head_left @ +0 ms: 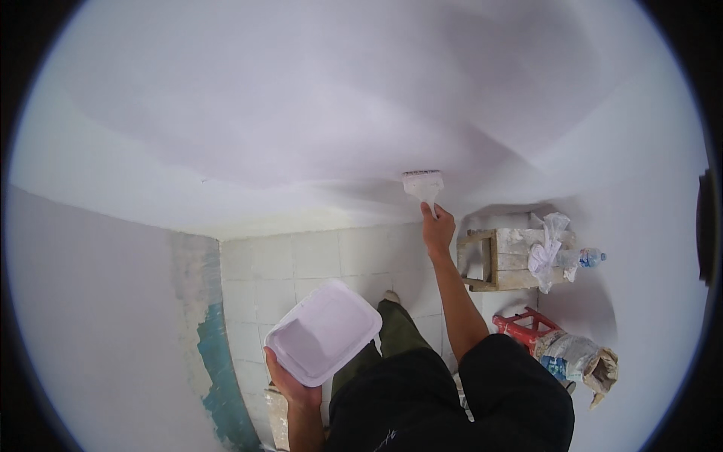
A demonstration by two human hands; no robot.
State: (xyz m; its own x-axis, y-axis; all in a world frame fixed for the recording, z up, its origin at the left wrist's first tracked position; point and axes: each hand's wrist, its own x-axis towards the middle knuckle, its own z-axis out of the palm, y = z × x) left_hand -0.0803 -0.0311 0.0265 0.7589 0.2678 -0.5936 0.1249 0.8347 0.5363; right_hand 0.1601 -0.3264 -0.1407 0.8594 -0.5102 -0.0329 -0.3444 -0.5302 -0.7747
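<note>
My left hand (pixel 290 377) grips a white rectangular plastic tub (pixel 324 331) by its left edge, with pale white paint or coating inside. My right hand (pixel 438 230) is closed on the handle of a wide pale brush (pixel 422 182), whose head lies at the white wall surface (pixel 331 105) ahead of me, its dark edge uppermost. A soft shadow falls on the wall beside and around the brush.
A wooden stool (pixel 489 260) at right holds crumpled plastic and a bottle (pixel 591 257). Below it are a red stool (pixel 520 322) and a crumpled sack (pixel 602 369). The left wall (pixel 90 301) has a teal patch (pixel 218 377). Tiled floor (pixel 294 252) lies around my feet.
</note>
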